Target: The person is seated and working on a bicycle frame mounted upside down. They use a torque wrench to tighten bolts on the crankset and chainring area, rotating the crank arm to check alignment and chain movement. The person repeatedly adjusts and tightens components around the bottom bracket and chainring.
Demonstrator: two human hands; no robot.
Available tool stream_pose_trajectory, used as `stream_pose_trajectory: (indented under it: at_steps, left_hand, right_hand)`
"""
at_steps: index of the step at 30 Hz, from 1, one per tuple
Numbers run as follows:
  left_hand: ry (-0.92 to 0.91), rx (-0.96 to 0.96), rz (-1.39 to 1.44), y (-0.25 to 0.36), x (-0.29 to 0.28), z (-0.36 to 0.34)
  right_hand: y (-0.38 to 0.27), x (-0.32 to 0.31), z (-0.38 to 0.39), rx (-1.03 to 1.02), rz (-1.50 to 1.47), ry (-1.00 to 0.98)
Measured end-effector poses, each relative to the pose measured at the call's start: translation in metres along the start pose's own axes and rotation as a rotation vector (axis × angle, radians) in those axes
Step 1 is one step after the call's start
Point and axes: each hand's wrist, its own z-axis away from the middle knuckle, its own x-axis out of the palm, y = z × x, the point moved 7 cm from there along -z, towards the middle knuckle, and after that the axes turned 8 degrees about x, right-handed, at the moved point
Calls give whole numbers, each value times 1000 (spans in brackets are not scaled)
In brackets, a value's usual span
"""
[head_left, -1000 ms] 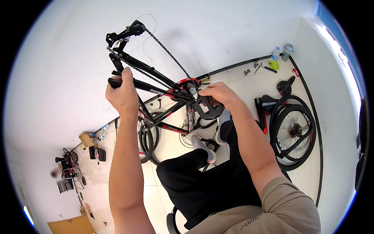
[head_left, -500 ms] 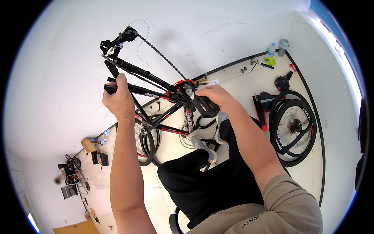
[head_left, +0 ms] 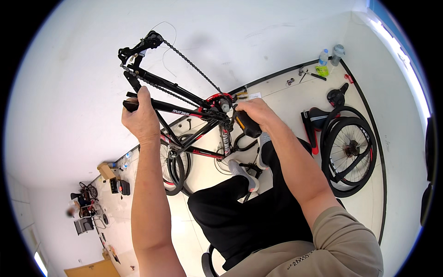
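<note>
Head view shows our left hand (head_left: 140, 121) clamped round the black-and-red metal bicycle frame (head_left: 184, 111), right hand (head_left: 256, 111) gripping a black-and-yellow tool handle (head_left: 243, 124) at the crank; next, steady turning.

The person's left arm rises nearly straight up from the lower edge of the view, forearm bare, and the left hand (head_left: 140, 121) is closed in a fist, knuckles toward the camera and thumb side uppermost. The right arm comes in from the lower right, bent at the elbow with a tan short sleeve at the shoulder, its forearm slanting up and to the left. The right hand (head_left: 255, 112) is curled shut, back of the hand facing up, wrist almost straight.
</note>
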Motion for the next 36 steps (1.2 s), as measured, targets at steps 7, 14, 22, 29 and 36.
stream_pose_trajectory:
  at_steps: [7,14,22,29,36]
  left_hand:
    - [-5,0,5,-4,-1,-2]
    - [-4,-9,16,-2,1,-1]
    - [10,-5,-4,2,1,0]
    - [1,-1,19,0,1,0]
    - [3,-1,22,-4,0,-2]
  right_hand:
    - [12,-1,-13,45,-151,-133]
    - [16,-9,-20,15,-144,-73]
    - [15,-19,-20,44,-174,-18]
    - [15,-15,-19,37,-210,-111]
    - [17,-32,-22,43,-122,0]
